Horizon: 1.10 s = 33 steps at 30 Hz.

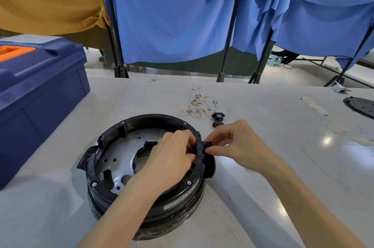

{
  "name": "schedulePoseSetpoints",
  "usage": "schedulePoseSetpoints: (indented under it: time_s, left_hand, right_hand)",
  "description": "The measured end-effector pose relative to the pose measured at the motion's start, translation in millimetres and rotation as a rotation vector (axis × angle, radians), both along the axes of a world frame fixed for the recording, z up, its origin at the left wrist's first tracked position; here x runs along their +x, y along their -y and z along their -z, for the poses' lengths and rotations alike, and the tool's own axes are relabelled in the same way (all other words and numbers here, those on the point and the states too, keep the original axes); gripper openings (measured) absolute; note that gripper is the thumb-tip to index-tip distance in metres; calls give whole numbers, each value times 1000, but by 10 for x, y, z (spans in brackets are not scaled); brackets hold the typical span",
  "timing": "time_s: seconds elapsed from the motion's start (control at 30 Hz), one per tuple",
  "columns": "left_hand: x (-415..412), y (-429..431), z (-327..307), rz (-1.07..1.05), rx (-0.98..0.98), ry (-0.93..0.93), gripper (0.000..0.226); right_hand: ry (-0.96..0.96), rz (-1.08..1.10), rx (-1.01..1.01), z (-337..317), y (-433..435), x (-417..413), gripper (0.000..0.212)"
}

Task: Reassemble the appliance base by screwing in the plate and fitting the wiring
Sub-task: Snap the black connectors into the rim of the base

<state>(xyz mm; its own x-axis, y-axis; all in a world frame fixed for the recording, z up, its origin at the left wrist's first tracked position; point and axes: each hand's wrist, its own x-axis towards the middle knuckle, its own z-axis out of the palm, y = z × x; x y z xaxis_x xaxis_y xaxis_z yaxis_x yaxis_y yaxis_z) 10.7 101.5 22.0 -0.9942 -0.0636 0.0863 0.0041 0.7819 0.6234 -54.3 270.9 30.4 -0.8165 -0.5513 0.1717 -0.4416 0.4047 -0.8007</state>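
1. The round black base (151,118) sits on the grey desk (273,177) straight in front of the person, open side up; inside it lies a metal plate (121,153) with holes and a large cut-out.
2. The left hand (172,154) reaches in over the plate to the 3 o'clock side of the rim; its grip is curled against the inner face of the base rim there, with the fingertips hidden behind the wall.
3. The right hand (236,144) meets it from outside at the same 3 o'clock spot; its grip pinches a small black connector (207,144) between thumb and forefinger, with the connector touching the outer face of the rim.
4. Two bolts show on the rim, one at 5 o'clock (188,182) and one at 7 o'clock (94,184).
5. A loose bunch of pale wires (196,104) with brass ends lies on the desk at 1 o'clock from the base; just beside it, nearer the right hand, lies a black socket (217,119) with a red switch.
6. A blue toolbox (40,94) stands at 10 o'clock; a flat black disc (362,107) lies at 2 o'clock by the frame edge, well apart from the base.
7. Blue curtains (172,15) hang beyond the desk at 12 o'clock.
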Motion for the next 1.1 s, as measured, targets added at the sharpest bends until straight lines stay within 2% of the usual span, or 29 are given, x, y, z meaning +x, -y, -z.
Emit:
schedulePoseSetpoints:
  time_s: [0.3, 0.47, 0.6, 0.7, 0.83, 0.97, 1.1]
  left_hand:
    - [7, -15, -10, -7, -34, -3, 22]
    - [11, -11, -9, -2, -36, -4, 23]
    - [8, -7, -6, -2, -31, -6, 22]
    - [4, -4, -2, -8, -16, -8, 20]
    - [4, 1, -8, -53, -36, -23, 18]
    - [23, -39, -27, -56, -138, -42, 17]
    - [37, -89, -43, -101, -207, -114, 24]
  right_hand:
    - [-34, 5, 71, -11, 36, 26, 14]
    - [96, 54, -39, -3, 25, 17, 21]
    - [167, 61, -45, -36, -32, 2, 19]
    - [123, 141, 69, -39, 3, 8, 17]
    - [4, 169, 198, -24, 49, 13, 28]
    - [-81, 138, 251, 0, 86, 21, 12]
    - [-151, 113, 296, 11, 113, 35, 8]
